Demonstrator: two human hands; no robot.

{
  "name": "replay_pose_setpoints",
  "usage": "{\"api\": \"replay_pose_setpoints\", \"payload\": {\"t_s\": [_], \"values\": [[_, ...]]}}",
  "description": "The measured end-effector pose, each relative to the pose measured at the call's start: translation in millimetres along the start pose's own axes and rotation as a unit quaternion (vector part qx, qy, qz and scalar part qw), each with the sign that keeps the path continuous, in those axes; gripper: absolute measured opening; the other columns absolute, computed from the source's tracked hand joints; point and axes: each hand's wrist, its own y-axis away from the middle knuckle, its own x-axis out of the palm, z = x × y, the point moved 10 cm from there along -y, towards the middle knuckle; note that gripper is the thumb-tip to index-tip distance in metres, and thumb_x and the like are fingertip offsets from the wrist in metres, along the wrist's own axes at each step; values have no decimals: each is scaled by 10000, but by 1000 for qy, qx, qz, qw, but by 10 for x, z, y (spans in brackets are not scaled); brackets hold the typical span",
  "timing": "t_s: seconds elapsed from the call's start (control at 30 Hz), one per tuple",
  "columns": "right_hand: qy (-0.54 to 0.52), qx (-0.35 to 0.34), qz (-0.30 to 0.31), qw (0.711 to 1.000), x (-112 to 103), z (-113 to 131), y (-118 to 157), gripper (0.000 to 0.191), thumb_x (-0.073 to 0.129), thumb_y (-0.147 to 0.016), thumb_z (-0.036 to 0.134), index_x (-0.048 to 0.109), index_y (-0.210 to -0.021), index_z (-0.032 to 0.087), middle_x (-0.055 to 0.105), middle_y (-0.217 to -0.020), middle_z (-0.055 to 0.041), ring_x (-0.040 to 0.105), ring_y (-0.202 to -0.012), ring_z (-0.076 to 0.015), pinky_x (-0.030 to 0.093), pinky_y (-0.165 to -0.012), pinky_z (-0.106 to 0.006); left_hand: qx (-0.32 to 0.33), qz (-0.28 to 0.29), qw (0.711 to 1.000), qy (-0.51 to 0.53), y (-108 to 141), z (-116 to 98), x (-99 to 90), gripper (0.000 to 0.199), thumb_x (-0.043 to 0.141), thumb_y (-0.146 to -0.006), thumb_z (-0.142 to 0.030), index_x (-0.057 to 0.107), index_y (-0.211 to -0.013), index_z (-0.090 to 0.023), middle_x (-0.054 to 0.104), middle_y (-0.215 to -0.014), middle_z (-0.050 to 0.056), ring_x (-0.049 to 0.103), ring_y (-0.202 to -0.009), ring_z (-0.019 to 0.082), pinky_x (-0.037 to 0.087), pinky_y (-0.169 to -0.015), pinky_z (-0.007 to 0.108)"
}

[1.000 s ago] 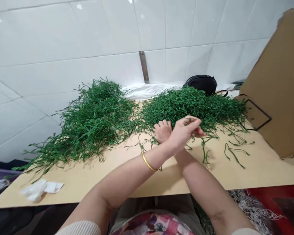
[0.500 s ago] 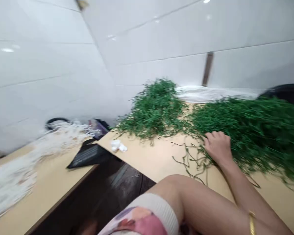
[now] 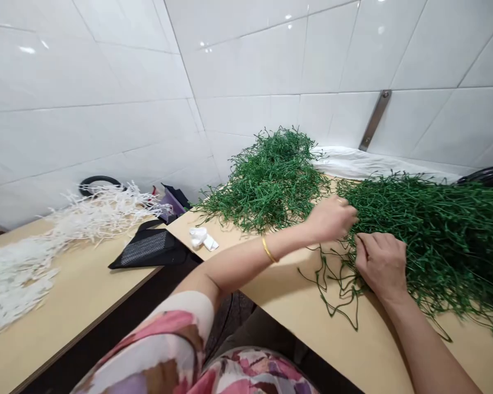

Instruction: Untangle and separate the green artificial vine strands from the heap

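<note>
Thin green cords with small knotted ends lie in a large right-hand heap (image 3: 443,235), and a few of them stray loose over the tabletop. At that heap's left edge my right hand (image 3: 382,265) is closed, its curled fingers against the cords; what lies inside the grip is mostly hidden. My left hand (image 3: 332,219), slightly blurred, hovers just left of and above it with fingers curled together. Whether it pinches a cord is hidden. Behind my left hand a second heap of green cords (image 3: 267,186) stands near the wall.
White cords (image 3: 102,213) cover part of the left table (image 3: 86,284). A black mesh-panelled piece (image 3: 148,249) lies at that table's edge, beside the dark gap between tables. A crumpled white piece (image 3: 203,239) sits near the corner. White sheeting (image 3: 353,161) runs along the tiled wall.
My left arm has swung up from the lower right, bringing my left hand into view beside my right hand. My right hand remains at the green heap. The view has shifted slightly and is sharper.
</note>
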Motion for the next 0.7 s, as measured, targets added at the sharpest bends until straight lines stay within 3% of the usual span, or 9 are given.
{"api": "replay_pose_setpoints", "payload": {"t_s": [0.07, 0.13, 0.23, 0.3, 0.37, 0.47, 0.53, 0.63, 0.7], "values": [[-11, -60, 5, 998, -81, 325, 6, 210, 459, -826, 257, 635, -864, 149, 583, -756, -81, 480, -779, -204, 362, -708, -350, 12, -57, 996, -64, -107, 266, -376, 202, 548, -702, -156, 464, -523, -196, 541, -794, 105, 442, -1001, 265, 301, -970, 418], [-74, -127, 46, 988, -87, 716, 51, 243, 476, -827, 303, 619, -943, 145, 589, -867, -100, 489, -862, -209, 376, -760, -347, -26, -88, 991, -99, -196, 592, -579, 204, 564, -681, -141, 436, -533, -197, 521, -778, 97, 433, -1015, 263, 298, -973, 401], [-117, -210, 179, 954, 109, 1241, 219, 443, 500, -793, 468, 552, -1114, 167, 534, -1108, -134, 428, -1027, -258, 339, -866, -403, -92, -100, 983, -122, -284, 970, -635, 328, 626, -600, -89, 344, -470, -197, 466, -633, 66, 425, -1032, 274, 285, -983, 408], [-98, -224, 238, 940, 256, 1388, 317, 436, 486, -795, 496, 542, -1111, 201, 520, -1140, -126, 401, -1058, -271, 315, -880, -418, -106, -102, 982, -122, -330, 1069, -614, 385, 611, -570, -36, 292, -421, -191, 434, -564, 60, 428, -1028, 283, 281, -982, 422], [-54, -213, 251, 943, 359, 1359, 334, 355, 454, -835, 423, 537, -1103, 206, 538, -1096, -120, 407, -1034, -262, 304, -864, -410, -105, -108, 981, -121, -379, 1081, -622, 383, 581, -557, -4, 287, -392, -185, 444, -554, 72, 439, -1021, 287, 287, -969, 421], [31, -168, 216, 961, 426, 1100, 238, 258, 414, -865, 288, 558, -1049, 178, 568, -982, -123, 421, -985, -254, 290, -837, -396, -98, -124, 980, -121, -474, 1012, -748, 286, 549, -591, -39, 373, -418, -183, 505, -616, 90, 475, -967, 270, 333, -909, 388], [76, -134, 194, 969, 442, 898, 163, 228, 402, -866, 250, 581, -977, 164, 573, -923, -124, 423, -966, -256, 287, -814, -386, -85, -171, 976, -106, -533, 904, -956, 205, 507, -664, -100, 444, -487, -183, 541, -672, 88, 502, -875, 233, 365, -843, 357], [111, -105, 182, 971, 467, 697, 97, 225, 388, -870, 245, 591, -919, 159, 573, -894, -118, 433, -903, -241, 290, -763, -368, -38, -297, 954, -31, -536, 667, -1347, 170, 457, -747, -168, 504, -584, -177, 559, -701, 65, 499, -755, 173, 374, -765, 311], [116, -99, 178, 972, 475, 644, 84, 225, 390, -868, 250, 594, -900, 159, 574, -890, -112, 435, -875, -232, 289, -749, -362, -21, -313, 949, 35, -543, 565, -1413, 152, 482, -746, -169, 534, -603, -170, 559, -689, 50, 493, -751, 155, 365, -753, 291]]}}
